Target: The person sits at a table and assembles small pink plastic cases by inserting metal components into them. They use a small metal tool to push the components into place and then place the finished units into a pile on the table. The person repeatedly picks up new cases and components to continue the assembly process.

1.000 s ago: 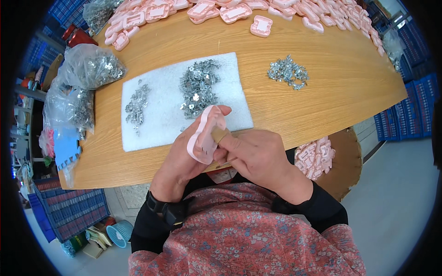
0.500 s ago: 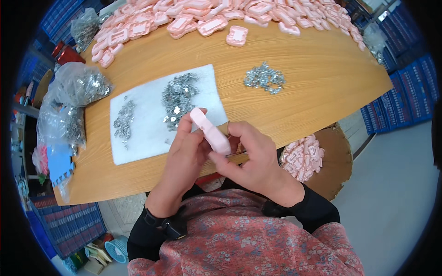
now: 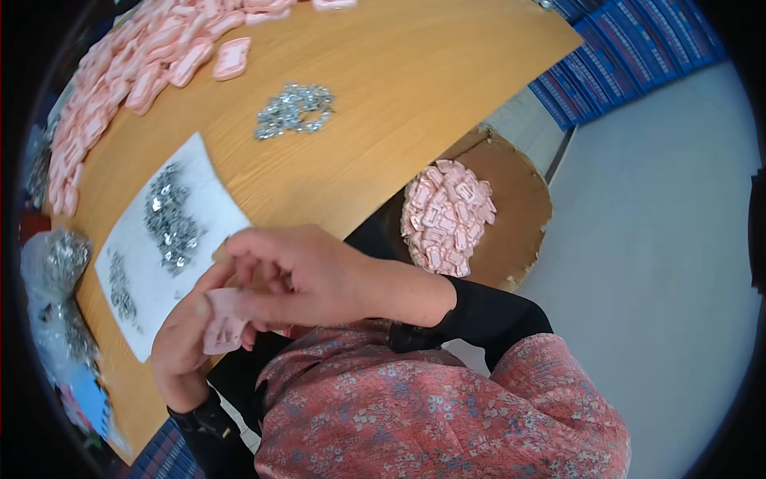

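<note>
Low in front of my body, both hands are on a small pale pink plastic case (image 3: 223, 334), which is tilted and slightly blurred. My left hand (image 3: 180, 334) grips it from the left, with the thumb along its edge. From the right, my right hand (image 3: 307, 271) reaches across, its thumb against the case and the other fingers curled above. A yellowish cover shows on one right fingertip. Beyond my hands, a white foam sheet (image 3: 211, 191) carries two heaps of small shiny metal pieces (image 3: 169, 219). Another metal heap (image 3: 295, 110) lies directly on the wooden table (image 3: 383, 104).
Many pink cases (image 3: 120, 80) are piled along the table's far left. A large round carton (image 3: 519, 215) with a heap of pink cases (image 3: 447, 211) stands right of the table edge. Clear bags of metal pieces (image 3: 64, 263) sit at left. Blue racks (image 3: 622, 64) line the upper right.
The view has swung to the right, so the table and carton appear further left. The pink case has been turned over and lowered towards my body, still between my hands.
</note>
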### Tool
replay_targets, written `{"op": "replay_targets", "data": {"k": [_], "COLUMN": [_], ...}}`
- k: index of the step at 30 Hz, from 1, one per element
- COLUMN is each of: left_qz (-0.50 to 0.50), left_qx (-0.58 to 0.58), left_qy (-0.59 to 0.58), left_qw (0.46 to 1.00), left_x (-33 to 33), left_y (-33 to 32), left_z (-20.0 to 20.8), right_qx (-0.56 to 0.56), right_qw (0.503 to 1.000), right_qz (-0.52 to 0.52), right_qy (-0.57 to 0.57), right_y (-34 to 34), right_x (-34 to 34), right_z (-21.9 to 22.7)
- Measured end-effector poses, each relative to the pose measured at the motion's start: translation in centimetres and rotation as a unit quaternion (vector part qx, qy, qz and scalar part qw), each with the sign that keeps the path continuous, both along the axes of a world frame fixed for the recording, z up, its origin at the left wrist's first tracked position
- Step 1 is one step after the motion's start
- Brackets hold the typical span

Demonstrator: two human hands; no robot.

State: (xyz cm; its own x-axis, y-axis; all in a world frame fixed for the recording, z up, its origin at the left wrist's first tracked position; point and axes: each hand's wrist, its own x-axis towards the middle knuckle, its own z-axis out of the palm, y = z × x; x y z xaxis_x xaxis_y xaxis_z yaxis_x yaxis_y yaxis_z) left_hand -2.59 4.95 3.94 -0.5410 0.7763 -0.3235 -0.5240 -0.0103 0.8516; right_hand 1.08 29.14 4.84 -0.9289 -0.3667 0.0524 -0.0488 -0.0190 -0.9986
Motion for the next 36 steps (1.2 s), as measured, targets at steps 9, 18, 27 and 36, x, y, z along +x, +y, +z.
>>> {"op": "replay_targets", "data": {"k": [9,18,27,36], "left_qz": [0.179,0.185,0.185,0.195], "left_qx": [0.041,0.048,0.056,0.068], "left_qy": [-0.003,0.001,-0.002,-0.035], "left_qw": [0.983,0.982,0.981,0.978], "left_x": [1.4,1.9,1.8,1.5], "left_y": [-0.2,-0.3,-0.7,-1.0], "left_z": [-2.9,-2.2,-2.5,-2.2], "right_qx": [0.238,0.408,0.397,0.436], "right_qw": [0.929,0.858,0.885,0.864], "right_qz": [-0.278,-0.23,-0.147,-0.087], "right_qy": [0.057,0.209,0.194,0.238], "right_y": [11.5,9.4,6.3,4.2], "right_x": [-5.4,-11.7,-11.7,-14.5], "right_z": [-2.3,-3.4,-2.2,-2.4]}}
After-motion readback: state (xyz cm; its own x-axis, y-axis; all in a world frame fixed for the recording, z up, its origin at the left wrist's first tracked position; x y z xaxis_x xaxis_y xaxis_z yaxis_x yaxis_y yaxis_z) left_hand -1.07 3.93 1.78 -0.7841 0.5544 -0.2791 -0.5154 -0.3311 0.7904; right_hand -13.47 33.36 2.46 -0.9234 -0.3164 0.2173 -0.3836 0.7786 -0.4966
